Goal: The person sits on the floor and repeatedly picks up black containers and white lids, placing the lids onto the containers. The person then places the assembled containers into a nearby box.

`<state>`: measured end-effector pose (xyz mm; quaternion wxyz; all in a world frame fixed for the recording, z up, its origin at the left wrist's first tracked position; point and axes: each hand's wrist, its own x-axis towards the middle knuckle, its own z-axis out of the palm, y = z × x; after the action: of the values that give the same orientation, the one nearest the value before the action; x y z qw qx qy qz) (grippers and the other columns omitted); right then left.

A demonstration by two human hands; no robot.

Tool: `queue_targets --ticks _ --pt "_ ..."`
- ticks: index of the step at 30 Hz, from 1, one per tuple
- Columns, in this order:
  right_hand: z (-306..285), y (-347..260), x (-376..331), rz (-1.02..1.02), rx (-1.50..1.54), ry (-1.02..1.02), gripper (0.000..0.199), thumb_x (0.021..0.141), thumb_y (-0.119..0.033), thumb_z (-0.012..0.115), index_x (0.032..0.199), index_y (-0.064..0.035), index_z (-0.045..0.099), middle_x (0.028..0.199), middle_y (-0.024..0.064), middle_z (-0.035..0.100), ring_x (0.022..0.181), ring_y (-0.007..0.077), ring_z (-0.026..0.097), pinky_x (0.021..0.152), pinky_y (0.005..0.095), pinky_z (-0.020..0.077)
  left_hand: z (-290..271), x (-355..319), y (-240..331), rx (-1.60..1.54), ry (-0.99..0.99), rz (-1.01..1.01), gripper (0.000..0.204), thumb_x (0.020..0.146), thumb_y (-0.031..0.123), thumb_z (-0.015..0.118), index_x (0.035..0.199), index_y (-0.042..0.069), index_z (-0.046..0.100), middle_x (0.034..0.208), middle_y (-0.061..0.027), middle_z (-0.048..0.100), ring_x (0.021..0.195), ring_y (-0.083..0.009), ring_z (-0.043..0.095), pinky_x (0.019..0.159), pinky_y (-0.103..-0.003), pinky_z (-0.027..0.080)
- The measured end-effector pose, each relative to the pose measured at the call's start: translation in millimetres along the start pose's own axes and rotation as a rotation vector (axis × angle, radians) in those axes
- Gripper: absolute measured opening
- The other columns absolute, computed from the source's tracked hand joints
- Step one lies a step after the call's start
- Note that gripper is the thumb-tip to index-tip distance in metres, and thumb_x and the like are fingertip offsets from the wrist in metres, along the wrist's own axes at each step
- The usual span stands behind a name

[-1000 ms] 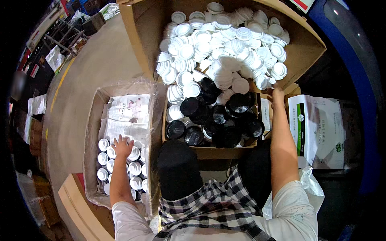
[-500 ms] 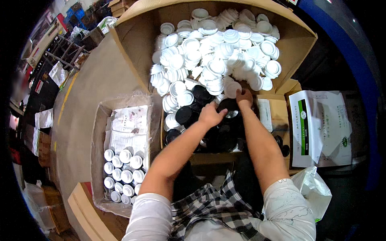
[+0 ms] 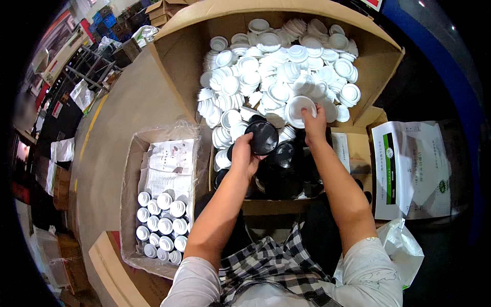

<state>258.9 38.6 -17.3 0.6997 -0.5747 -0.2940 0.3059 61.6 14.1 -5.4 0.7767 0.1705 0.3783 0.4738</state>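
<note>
My left hand [image 3: 246, 154] is closed around the edge of a black round plastic piece [image 3: 264, 139], a shallow disc with a raised rim, tilted so that its shiny face shows. To its right, my right hand [image 3: 315, 124] pinches a white stepped round plastic lid [image 3: 295, 112] by its edge, thumb on its face. The two pieces are close together but apart. Beneath the hands more black round pieces [image 3: 281, 176] lie heaped. Just beyond them spreads a large pile of white lids [image 3: 279, 69].
A big cardboard box [image 3: 179, 66] surrounds the white pile. At the left a plastic-lined carton [image 3: 128, 204] holds rows of white-topped round pieces [image 3: 165, 225] and a printed sheet [image 3: 169, 163]. To the right lie a white printed bag [image 3: 409, 169] and a crumpled silvery bag [image 3: 401, 250].
My left hand has lifted a black piece out of the heap and holds it tilted. My right hand has raised a white lid slightly and turned its face into view.
</note>
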Motion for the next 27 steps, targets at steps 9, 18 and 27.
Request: queue_targets --ticks 9,18,27 --pt "16 -64 -68 0.230 0.383 -0.442 0.039 0.091 -0.027 0.043 0.126 -0.0087 0.039 0.110 0.0076 0.053 0.096 0.0181 0.055 0.079 0.0335 0.0476 -5 -64 33 -0.460 -0.663 -0.105 0.054 0.092 0.040 0.024 0.129 0.003 0.037 0.130 -0.0202 0.041 0.119 -0.0372 0.041 0.092 -0.060 0.035" --pt "7 -94 -76 0.150 0.322 -0.940 0.068 0.080 -0.030 0.055 0.138 -0.0126 0.024 0.127 0.0084 0.041 0.111 0.0205 0.045 0.080 0.0354 0.0475 -22 -51 41 -0.559 -0.710 -0.113 0.048 0.092 0.031 0.026 0.128 0.001 0.037 0.128 -0.0207 0.043 0.116 -0.0388 0.043 0.091 -0.056 0.039" --pt "11 -89 -84 -0.334 0.095 -0.789 0.074 0.065 -0.015 0.073 0.130 -0.0093 0.037 0.117 0.0091 0.044 0.104 0.0190 0.046 0.090 0.0323 0.0377 -21 -50 39 -0.528 -0.758 -0.152 0.055 0.092 0.043 0.028 0.129 0.002 0.036 0.125 -0.0220 0.045 0.111 -0.0406 0.047 0.082 -0.056 0.046"
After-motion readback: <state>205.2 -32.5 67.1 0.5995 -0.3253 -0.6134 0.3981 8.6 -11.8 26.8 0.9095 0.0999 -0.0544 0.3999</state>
